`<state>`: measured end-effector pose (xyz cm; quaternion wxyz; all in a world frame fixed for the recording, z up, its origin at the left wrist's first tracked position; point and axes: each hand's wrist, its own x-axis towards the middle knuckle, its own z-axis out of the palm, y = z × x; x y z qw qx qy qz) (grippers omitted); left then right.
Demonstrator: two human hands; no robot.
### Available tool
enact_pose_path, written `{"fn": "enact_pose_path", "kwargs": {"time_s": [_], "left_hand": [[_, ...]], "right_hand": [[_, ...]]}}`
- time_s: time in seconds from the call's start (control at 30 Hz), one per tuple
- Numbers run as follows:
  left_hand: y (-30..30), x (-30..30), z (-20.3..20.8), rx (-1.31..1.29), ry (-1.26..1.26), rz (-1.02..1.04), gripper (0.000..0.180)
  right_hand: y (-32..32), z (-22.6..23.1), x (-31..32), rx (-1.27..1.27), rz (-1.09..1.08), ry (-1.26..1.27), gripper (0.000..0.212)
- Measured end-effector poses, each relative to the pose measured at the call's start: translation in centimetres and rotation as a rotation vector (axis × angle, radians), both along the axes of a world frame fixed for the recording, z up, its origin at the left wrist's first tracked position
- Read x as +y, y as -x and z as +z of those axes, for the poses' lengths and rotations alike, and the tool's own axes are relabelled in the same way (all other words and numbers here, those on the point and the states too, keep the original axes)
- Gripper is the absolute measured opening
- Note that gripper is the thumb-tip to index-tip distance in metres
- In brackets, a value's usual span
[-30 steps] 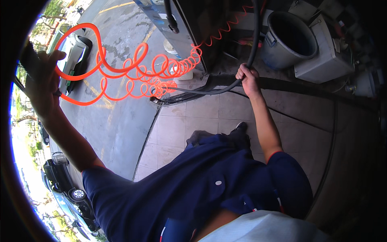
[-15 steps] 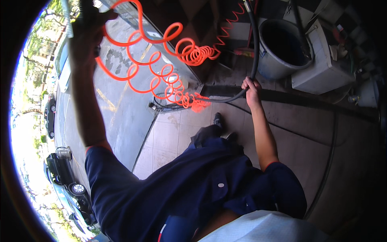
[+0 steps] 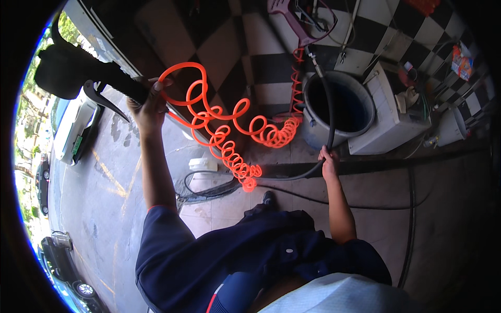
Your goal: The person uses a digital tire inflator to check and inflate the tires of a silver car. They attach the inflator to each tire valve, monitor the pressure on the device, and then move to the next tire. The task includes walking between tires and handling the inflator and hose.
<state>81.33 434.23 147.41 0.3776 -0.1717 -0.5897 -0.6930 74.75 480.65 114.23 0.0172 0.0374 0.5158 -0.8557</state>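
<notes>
The left hand (image 3: 147, 107) is raised high and out to the person's left, its fingers wrapped tight around the handle of a black spray gun with a curved trigger lever (image 3: 78, 70); the gun's bulky black body juts away from the hand toward the upper left. A bright orange coiled air hose (image 3: 229, 130) starts right at this hand, loops in wide rings just to its right, then tightens into small coils that sag down toward the floor between the two hands and climb again toward the checkered wall.

The right hand (image 3: 329, 159) is lower and well apart from the left, closed around a thick black rubber hose (image 3: 331, 112). From this grip the hose rises in a curve past the rim of a large round dark-blue plastic barrel (image 3: 339, 104), which stands just above the hand, and below the grip it sweeps left along the ground toward the low end of the orange coils.

To the right of the right hand, beyond the barrel, sits a white boxy machine (image 3: 389, 128) with small items on top. Behind the barrel runs a black-and-white checkered tile wall (image 3: 365, 31). Below the left hand, far off, a white car (image 3: 75, 130) is parked on the grey pavement. The person's dark blue short-sleeved shirt (image 3: 250, 250) fills the lower middle.
</notes>
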Motion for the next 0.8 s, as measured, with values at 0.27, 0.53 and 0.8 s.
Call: {"fn": "enact_pose_path", "kwargs": {"time_s": [0.27,0.53,0.8], "left_hand": [[10.7,1.8,-1.5,-0.125,-0.099,0.138,0.018],[24.2,6.7,-6.0,-0.347,0.246,0.288,0.009],[41.2,8.2,-9.3,-0.372,0.076,0.193,0.01]], "right_hand": [[5.7,0.2,-0.1,-0.005,0.011,0.047,0.026],[7.8,0.7,1.9,0.047,0.045,0.135,0.02],[8.7,0.3,4.0,0.048,0.04,0.09,0.019]]}}
